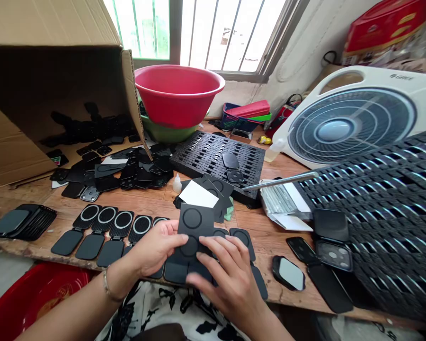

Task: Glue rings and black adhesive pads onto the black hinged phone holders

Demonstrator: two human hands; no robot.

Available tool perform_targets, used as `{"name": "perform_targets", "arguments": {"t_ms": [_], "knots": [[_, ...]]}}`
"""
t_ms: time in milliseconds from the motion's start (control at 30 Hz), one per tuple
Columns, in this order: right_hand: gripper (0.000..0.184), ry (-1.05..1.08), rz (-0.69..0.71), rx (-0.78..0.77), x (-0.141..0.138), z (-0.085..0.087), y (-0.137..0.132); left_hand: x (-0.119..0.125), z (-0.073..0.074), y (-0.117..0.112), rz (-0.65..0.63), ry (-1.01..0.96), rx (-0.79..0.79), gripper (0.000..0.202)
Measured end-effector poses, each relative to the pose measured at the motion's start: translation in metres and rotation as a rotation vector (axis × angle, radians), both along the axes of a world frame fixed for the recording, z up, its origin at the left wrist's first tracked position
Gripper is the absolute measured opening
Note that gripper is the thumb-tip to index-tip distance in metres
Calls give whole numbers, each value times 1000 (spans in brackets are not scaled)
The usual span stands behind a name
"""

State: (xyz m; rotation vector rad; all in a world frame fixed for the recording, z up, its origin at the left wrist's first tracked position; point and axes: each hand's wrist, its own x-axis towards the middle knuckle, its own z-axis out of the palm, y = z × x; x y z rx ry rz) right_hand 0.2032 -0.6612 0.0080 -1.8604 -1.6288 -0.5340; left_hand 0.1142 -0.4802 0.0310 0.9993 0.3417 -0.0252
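My left hand (pixel 156 248) and my right hand (pixel 227 272) meet at the near edge of the wooden table (pixel 262 227). Between them is a black folding case (pixel 193 232) with round rings on its panels, opened upward. The left thumb and fingers pinch its left side. The right hand's fingers lie spread over its lower panel. A row of similar opened black cases (pixel 106 227) lies to the left. More lie under and beside my hands.
An open cardboard box (pixel 57 94) spills black parts at back left. Red basin (pixel 177 92) behind, black slotted tray (pixel 216 156) centre, stacked black trays (pixel 386 208) right, white fan (pixel 351 118), metal tweezers (pixel 280 181), small glue bottle (pixel 177 183), red tub (pixel 31 293) below.
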Motion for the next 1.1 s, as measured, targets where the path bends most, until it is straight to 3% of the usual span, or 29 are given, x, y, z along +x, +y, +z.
{"name": "perform_targets", "arguments": {"t_ms": [67, 200, 300, 433, 533, 633, 733, 833, 967, 1100], "knots": [[44, 99, 14, -63, -7, -3, -7, -13, -1, -7, -67, 44, -62, 38], [44, 215, -45, -71, -11, -3, -9, -25, -3, -17, -149, 67, -29, 30], [35, 308, -5, -63, -15, 5, -7, -30, 0, -21, -200, 42, 264, 18], [16, 411, 19, -32, -19, 16, -6, -35, 6, -25, -314, -24, 743, 37], [16, 463, 30, -40, -20, 18, -9, -39, 6, -30, -368, -59, 827, 36], [16, 507, 38, -19, -24, 14, -11, -40, 1, -35, -367, 18, 725, 35], [16, 559, 33, 57, -29, 8, -11, -38, -5, -37, -283, 88, 548, 37], [14, 748, 13, 86, -27, 7, -14, -35, -9, -32, -279, 85, 346, 32], [23, 990, 7, 9, -7, 19, -16, -32, -17, -22, -262, 165, -104, 27], [31, 808, 152, -205, 9, 30, -9, -28, -23, -22, -228, 220, -213, 33]]}}
